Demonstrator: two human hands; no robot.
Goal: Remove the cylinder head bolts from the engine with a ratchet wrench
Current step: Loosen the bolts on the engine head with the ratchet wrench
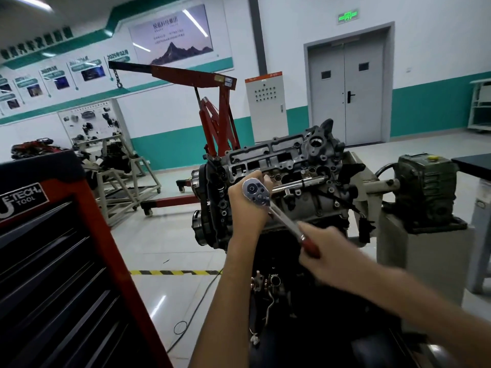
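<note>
— Hands, entry one: what do they hold?
— Left hand (pixel 248 208), centre of the frame: fingers curled round the chrome head of the ratchet wrench (pixel 283 219), holding it against the side of the engine. Right hand (pixel 322 251), lower right of centre, blurred: closed round the wrench's red handle.
— Wrench, how does it lie?
— Head at centre, shaft slanting down to the right. The drive end is hidden behind the left hand, so I cannot tell which bolt it sits on.
— Engine?
— One engine (pixel 305 200), grey metal, centre right, tilted. Its cylinder head (pixel 265 155) is uncovered and faces up and left. It is carried on a grey stand (pixel 368 181), with a dark green gearbox (pixel 425 187) at the right.
— Other stock?
— Tool cabinet (pixel 53 261), red frame and black drawers, lower left. Engine hoist (pixel 212 107), red, behind the engine at upper centre, with a chain hanging from its boom. Display board (pixel 90 120) with mounted parts, left. Control cabinet (pixel 265 110), white, against the back wall. Double door (pixel 345 86), grey, upper right, with a green exit sign (pixel 348 16) above it. Yellow-and-black floor tape (pixel 172 272), lower centre.
</note>
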